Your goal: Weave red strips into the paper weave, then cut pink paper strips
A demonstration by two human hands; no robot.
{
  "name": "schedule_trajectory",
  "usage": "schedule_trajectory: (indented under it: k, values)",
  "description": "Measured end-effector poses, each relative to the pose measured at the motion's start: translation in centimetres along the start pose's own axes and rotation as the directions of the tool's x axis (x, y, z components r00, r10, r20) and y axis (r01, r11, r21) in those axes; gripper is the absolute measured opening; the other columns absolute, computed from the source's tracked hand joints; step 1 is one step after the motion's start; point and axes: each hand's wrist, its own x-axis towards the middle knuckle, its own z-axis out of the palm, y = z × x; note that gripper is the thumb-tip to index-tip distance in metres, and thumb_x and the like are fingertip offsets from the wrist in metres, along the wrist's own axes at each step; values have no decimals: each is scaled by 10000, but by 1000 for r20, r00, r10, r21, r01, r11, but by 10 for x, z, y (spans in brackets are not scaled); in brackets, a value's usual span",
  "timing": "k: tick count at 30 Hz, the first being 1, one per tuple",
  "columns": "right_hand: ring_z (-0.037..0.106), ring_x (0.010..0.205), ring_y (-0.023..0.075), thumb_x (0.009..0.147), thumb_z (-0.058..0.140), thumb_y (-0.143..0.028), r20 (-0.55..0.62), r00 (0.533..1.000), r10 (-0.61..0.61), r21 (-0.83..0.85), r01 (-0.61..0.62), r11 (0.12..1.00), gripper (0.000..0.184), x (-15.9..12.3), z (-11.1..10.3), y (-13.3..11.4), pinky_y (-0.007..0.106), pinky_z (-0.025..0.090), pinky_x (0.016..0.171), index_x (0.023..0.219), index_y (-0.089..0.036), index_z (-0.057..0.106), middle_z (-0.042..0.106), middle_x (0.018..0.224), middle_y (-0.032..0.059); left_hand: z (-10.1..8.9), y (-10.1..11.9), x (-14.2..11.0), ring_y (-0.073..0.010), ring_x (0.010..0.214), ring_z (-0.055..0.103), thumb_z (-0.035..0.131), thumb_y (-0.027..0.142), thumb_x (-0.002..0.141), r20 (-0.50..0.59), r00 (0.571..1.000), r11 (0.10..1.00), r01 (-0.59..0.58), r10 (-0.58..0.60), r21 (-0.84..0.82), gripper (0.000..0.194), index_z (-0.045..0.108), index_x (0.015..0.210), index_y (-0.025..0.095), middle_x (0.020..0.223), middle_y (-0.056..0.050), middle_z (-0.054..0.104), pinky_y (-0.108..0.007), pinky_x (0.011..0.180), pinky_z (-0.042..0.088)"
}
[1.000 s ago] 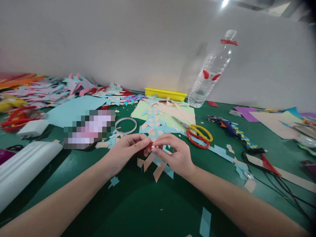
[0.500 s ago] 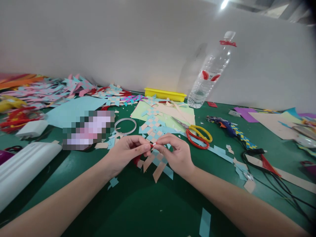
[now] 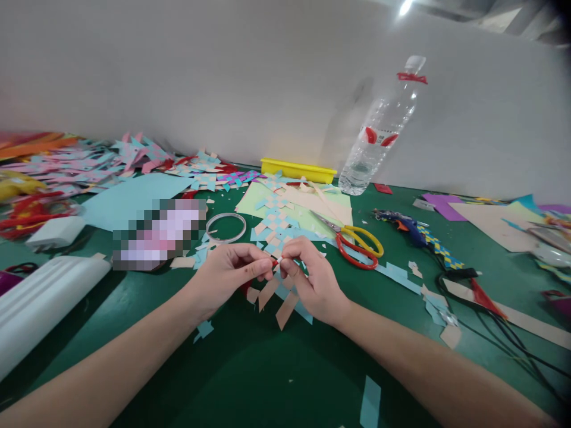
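- Between left hand (image 3: 228, 268) and right hand (image 3: 319, 284), over the woven paper (image 3: 277, 221), sits a small red-and-white piece (image 3: 275, 263).
- Left thumb and finger pinch its red end, much as half a second ago.
- Right fingers now curl more tightly, pinching the white part, suggesting finer handling there.
- Beyond, to the right, lie scissors (image 3: 347, 230).

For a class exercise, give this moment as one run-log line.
left hand: pinching small red-and-white piece | right hand: pinching same piece | beneath: woven paper | rightward: scissors
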Motion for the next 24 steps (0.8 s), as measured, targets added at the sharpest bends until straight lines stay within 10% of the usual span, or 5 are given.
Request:
schedule_trajectory:
  k: [10, 16, 24]
  values:
    - [504, 832, 152, 943, 417, -209, 6, 998, 66, 184, -65, 981, 101, -3, 4, -4, 334, 432, 770, 892, -229, 502, 486, 872, 21, -1, 0, 0, -56, 526, 513, 660, 339, 821, 50, 998, 998, -26, 28, -49, 180, 670, 737, 180, 614, 29, 599, -126, 444, 402]
    - [497, 753, 132, 961, 392, -311, 69, 961, 268, 531, -263, 806, 152, -7, 14, -12, 312, 435, 732, 870, -218, 470, 483, 810, 6, -2, 4, 0, -60, 538, 523, 647, 321, 834, 105, 992, 995, -68, 76, -72, 209, 664, 693, 168, 671, 5, 645, -142, 452, 385]
    - [535, 746, 144, 904, 507, -342, -110, 950, 291, 273, -252, 928, 148, -1, 4, -12, 307, 460, 714, 860, -220, 578, 554, 784, 13, -5, -1, 0, -86, 557, 505, 628, 373, 834, -32, 997, 997, -69, 68, -19, 238, 646, 700, 176, 678, -1, 630, -195, 510, 403]
